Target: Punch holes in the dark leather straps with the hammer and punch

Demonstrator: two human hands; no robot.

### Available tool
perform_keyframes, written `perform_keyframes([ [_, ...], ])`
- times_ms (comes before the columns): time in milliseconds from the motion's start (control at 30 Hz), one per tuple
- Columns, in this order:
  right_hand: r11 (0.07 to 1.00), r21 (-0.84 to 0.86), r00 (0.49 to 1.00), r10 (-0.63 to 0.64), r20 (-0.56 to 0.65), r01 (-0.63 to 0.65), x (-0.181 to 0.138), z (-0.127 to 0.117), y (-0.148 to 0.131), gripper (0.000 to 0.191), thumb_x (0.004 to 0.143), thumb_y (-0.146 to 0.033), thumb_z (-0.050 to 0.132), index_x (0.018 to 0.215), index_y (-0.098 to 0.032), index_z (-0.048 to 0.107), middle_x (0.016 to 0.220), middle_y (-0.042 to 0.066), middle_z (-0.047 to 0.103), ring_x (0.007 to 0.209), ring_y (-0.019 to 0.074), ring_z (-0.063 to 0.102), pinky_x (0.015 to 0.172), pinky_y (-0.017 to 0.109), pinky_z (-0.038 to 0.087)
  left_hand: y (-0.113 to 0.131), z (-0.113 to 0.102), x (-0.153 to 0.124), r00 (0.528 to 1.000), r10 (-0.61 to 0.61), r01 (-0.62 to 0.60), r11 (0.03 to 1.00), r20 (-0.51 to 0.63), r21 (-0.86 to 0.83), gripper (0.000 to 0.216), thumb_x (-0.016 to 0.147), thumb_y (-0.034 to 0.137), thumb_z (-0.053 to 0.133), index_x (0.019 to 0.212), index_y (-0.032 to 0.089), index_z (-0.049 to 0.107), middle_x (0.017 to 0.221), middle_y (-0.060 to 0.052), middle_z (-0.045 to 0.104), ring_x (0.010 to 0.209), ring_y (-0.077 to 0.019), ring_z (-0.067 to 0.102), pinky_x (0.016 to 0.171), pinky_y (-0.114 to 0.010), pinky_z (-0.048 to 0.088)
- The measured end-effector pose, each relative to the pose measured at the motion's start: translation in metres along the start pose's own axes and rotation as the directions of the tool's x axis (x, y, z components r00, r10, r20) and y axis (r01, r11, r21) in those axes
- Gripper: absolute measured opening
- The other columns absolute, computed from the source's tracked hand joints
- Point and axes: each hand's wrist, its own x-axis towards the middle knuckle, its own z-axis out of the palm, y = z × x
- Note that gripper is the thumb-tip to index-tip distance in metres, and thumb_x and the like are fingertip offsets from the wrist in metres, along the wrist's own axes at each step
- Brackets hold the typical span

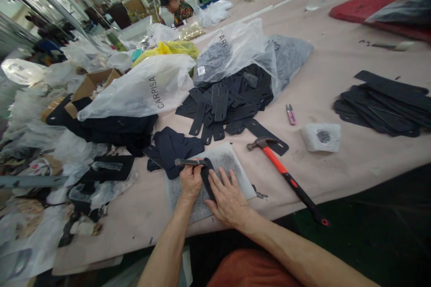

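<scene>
My left hand (190,183) is closed around a metal rod-like tool, seemingly a hole punch (188,162), with its right end at the top of a dark strip (207,179). My right hand (229,198) lies spread and flat, its fingers on that strip. Beneath them is a pale, worn board (240,168) near the table's front edge. To the right lies a claw hammer (281,170) with an orange and black handle, its head touching a loose dark strip (261,131). Dark cut pieces (173,148) overlap beside the board's upper left corner.
Behind the board is a heap of dark slotted strips (232,98), with printed plastic bags (144,85) around it. Pink thread snips (290,115), a white block (321,138) and another strip pile (384,105) lie rightward. Plastic clutter (67,143) fills the left. A person (175,4) sits farther back.
</scene>
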Motion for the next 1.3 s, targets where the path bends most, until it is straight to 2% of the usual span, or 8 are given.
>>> perform_keyframes([
  [533,1.000,0.000,1.000,0.003,-0.006,-0.003,0.000,0.001,0.000,0.071,0.090,-0.052,0.049,0.145,-0.009,0.040,0.151,0.015,0.038,0.140,0.0393,0.025,0.114,0.060,0.012,-0.004,0.009,-0.002,0.996,0.093,-0.091,0.989,-0.011,0.119,0.018,0.089,0.024,0.051,0.094,0.021,0.068,0.094,-0.006,0.075,0.092,-0.0196,0.070,0.089,-0.032,0.054],
  [700,1.000,0.019,1.000,0.006,-0.002,-0.006,0.000,-0.002,-0.005,0.070,0.089,-0.051,0.050,0.144,-0.008,0.041,0.151,0.015,0.038,0.139,0.0395,0.026,0.113,0.060,0.014,-0.008,0.014,-0.001,0.994,0.111,-0.108,0.969,-0.001,0.221,0.020,0.089,0.022,0.048,0.097,0.020,0.067,0.097,-0.007,0.074,0.093,-0.0203,0.070,0.086,-0.032,0.054],
  [800,0.998,0.069,1.000,-0.010,-0.019,0.011,0.001,-0.013,-0.003,0.062,0.088,-0.047,0.054,0.139,-0.013,0.047,0.148,0.015,0.042,0.137,0.0370,0.030,0.112,0.058,0.018,-0.010,0.015,-0.001,0.991,0.131,-0.134,0.946,0.031,0.296,0.021,0.090,0.022,0.048,0.099,0.018,0.066,0.096,-0.009,0.074,0.090,-0.0214,0.070,0.082,-0.032,0.054],
  [900,0.994,0.099,0.994,0.046,-0.096,-0.036,-0.006,-0.037,0.018,0.047,0.089,-0.036,0.053,0.131,-0.017,0.053,0.142,0.014,0.048,0.130,0.0320,0.039,0.108,0.052,0.028,-0.010,0.015,0.000,0.989,0.135,-0.146,0.928,0.056,0.344,0.020,0.091,0.023,0.048,0.100,0.018,0.065,0.093,-0.009,0.073,0.086,-0.0211,0.070,0.079,-0.031,0.053],
  [1033,0.941,-0.085,0.927,0.301,-0.225,-0.327,-0.036,-0.072,0.081,0.041,0.089,-0.030,0.050,0.125,-0.011,0.053,0.127,0.020,0.053,0.116,0.0328,0.048,0.095,0.046,0.038,-0.007,0.016,-0.001,0.990,0.124,-0.137,0.922,0.059,0.363,0.017,0.089,0.021,0.049,0.097,0.018,0.064,0.090,-0.009,0.072,0.082,-0.0216,0.069,0.076,-0.030,0.053],
  [1133,0.827,-0.208,0.853,0.503,-0.137,-0.522,-0.063,-0.085,0.125,0.033,0.088,-0.032,0.050,0.113,-0.012,0.056,0.105,0.018,0.058,0.095,0.0304,0.056,0.078,0.041,0.043,-0.005,0.016,-0.002,0.992,0.116,-0.128,0.931,0.057,0.343,0.016,0.088,0.020,0.050,0.097,0.018,0.063,0.091,-0.008,0.071,0.082,-0.0216,0.069,0.076,-0.030,0.052],
  [1200,0.797,-0.154,0.808,0.589,-0.020,-0.585,-0.074,-0.089,0.140,0.022,0.087,-0.032,0.050,0.099,-0.016,0.058,0.090,0.011,0.058,0.079,0.0248,0.056,0.068,0.036,0.042,-0.004,0.016,-0.002,0.993,0.106,-0.119,0.936,0.055,0.331,0.015,0.088,0.019,0.051,0.097,0.019,0.063,0.091,-0.007,0.071,0.082,-0.0211,0.069,0.076,-0.030,0.052],
  [1300,0.668,0.197,0.696,0.690,0.198,-0.718,-0.077,-0.089,0.138,0.012,0.079,-0.031,0.054,0.084,-0.020,0.054,0.072,0.003,0.053,0.065,0.0187,0.051,0.058,0.030,0.039,-0.001,0.013,-0.002,0.995,0.088,-0.100,0.946,0.054,0.308,0.013,0.087,0.019,0.052,0.096,0.019,0.062,0.089,-0.007,0.071,0.081,-0.0211,0.068,0.074,-0.030,0.052],
])
